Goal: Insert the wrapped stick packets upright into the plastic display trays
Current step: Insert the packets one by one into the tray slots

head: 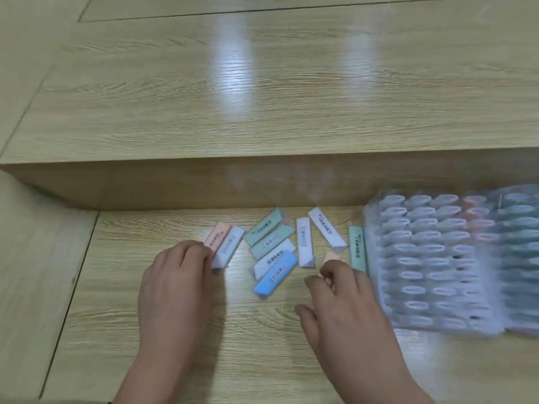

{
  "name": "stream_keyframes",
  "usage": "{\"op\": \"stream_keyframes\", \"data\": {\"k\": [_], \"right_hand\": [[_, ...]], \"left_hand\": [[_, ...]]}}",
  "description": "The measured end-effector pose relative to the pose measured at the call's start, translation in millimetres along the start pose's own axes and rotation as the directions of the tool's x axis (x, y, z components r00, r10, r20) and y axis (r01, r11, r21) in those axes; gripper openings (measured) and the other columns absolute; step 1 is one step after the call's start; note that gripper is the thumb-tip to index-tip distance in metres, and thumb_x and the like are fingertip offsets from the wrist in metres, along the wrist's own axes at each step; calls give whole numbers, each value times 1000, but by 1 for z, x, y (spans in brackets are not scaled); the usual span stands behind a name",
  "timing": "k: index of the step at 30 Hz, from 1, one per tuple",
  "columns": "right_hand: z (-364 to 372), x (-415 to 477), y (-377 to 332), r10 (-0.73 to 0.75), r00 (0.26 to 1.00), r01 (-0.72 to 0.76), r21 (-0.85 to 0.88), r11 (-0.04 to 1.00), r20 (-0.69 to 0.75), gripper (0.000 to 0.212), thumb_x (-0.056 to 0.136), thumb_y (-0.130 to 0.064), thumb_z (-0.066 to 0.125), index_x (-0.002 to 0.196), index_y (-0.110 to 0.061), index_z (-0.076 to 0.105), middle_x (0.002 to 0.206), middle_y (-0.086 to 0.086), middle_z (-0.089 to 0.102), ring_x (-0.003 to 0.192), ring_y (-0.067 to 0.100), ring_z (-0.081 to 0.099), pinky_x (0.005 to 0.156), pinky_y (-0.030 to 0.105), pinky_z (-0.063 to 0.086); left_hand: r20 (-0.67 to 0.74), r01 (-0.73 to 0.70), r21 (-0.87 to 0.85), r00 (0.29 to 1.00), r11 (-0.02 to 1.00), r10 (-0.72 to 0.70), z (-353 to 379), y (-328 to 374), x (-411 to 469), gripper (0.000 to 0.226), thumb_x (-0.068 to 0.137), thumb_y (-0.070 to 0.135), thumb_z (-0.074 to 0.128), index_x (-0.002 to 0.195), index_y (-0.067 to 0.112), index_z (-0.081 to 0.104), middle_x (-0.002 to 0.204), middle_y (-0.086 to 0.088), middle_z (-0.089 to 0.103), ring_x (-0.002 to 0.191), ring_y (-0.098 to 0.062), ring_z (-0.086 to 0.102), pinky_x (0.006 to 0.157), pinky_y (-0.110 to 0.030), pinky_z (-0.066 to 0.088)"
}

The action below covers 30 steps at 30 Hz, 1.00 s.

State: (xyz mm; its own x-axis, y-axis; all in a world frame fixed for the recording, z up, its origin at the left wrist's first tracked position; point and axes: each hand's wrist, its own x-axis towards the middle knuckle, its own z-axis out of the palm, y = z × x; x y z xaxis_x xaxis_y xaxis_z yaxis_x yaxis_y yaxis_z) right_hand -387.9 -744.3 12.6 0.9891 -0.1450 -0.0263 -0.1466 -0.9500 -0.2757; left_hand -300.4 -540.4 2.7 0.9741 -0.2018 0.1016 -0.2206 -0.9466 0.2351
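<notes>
Several wrapped stick packets lie flat on the wooden table: a pink one (216,232) and a white one (227,246) at the left, green ones (264,230), a blue one (275,276) and white ones (303,242) in the middle. My left hand (178,284) rests fingers down on the near ends of the pink and white pair. My right hand (338,298) pinches a pink packet (332,258) at its fingertips. A clear plastic display tray (379,293) at the right holds several upright packets; a green packet (358,247) lies against its left wall.
A second tray (519,258) with green and pink packets adjoins the first at the right edge, blurred. A raised wooden step (204,185) runs across behind the packets. The table's left seam (73,281) slants nearby.
</notes>
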Motion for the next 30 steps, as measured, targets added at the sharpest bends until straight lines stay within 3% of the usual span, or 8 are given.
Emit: {"op": "stream_keyframes", "data": {"k": [5, 10, 14, 17, 22, 24, 26, 30], "right_hand": [[-1, -5, 9, -14, 998, 13, 9, 1000, 63, 47, 46, -6, 92, 86, -14, 69, 111, 12, 62, 86, 28, 61, 44, 30, 50], [-12, -2, 13, -122, 985, 126, 28, 992, -125, 34, 58, 6, 82, 86, -8, 71, 106, 13, 69, 80, 28, 67, 51, 30, 52], [-42, 4, 21, -182, 933, 223, 104, 969, -310, 28, 78, -4, 58, 100, -16, 71, 94, -2, 67, 81, 20, 63, 57, 27, 51], [-75, 5, 35, -127, 919, 221, 221, 950, -374, 33, 78, -10, 51, 101, -24, 70, 97, -11, 68, 85, 13, 61, 69, 22, 45], [-120, 5, 101, -78, 934, 164, 223, 961, -349, 43, 73, -3, 59, 107, -27, 67, 106, -14, 67, 93, 7, 60, 75, 20, 43], [-132, 2, 137, -58, 932, 138, 201, 970, -358, 43, 78, -4, 58, 114, -26, 68, 111, -13, 67, 100, 7, 60, 84, 19, 43], [-144, -4, 172, 22, 922, 83, 255, 963, -386, 38, 86, -9, 56, 120, -24, 66, 111, -14, 64, 100, 5, 60, 89, 19, 45], [-170, -18, 222, 173, 882, 9, 385, 923, -437, 30, 92, -19, 67, 118, -32, 61, 97, -13, 66, 90, 0, 61, 75, 4, 44]], "left_hand": [[59, 298, -342, 953, 891, -296, -11, 12, 3, 26, 86, 14, 69, 109, 25, 61, 93, 9, 63, 83, -12, 60, 72, -36, 49], [7, 321, -527, 928, 787, -374, -26, 33, 5, 21, 88, 21, 70, 105, 28, 61, 93, 13, 66, 87, -4, 64, 74, -32, 53], [-31, 242, -636, 941, 733, -338, -36, 67, 2, 26, 86, 24, 73, 100, 41, 60, 92, 19, 68, 86, -1, 66, 75, -17, 53], [-39, 176, -706, 958, 686, -285, -44, 98, 3, 29, 87, 19, 73, 94, 44, 60, 94, 24, 68, 86, 1, 67, 71, -9, 50], [-9, 103, -793, 984, 601, -180, -50, 149, 7, 26, 91, 15, 69, 96, 40, 62, 91, 3, 73, 73, -6, 72, 63, -17, 54], [-26, 43, -793, 994, 608, -105, -51, 171, 7, 26, 90, 22, 71, 100, 43, 61, 91, 13, 72, 77, -8, 71, 68, -25, 56], [-36, -9, -808, 999, 589, -35, -51, 196, 4, 19, 90, 25, 73, 100, 36, 61, 88, 24, 72, 79, -6, 69, 72, -20, 54], [-48, -94, -831, 994, 548, 98, -47, 245, -3, 20, 82, 41, 63, 102, 40, 64, 93, 17, 73, 85, -11, 71, 75, -23, 55]]}}
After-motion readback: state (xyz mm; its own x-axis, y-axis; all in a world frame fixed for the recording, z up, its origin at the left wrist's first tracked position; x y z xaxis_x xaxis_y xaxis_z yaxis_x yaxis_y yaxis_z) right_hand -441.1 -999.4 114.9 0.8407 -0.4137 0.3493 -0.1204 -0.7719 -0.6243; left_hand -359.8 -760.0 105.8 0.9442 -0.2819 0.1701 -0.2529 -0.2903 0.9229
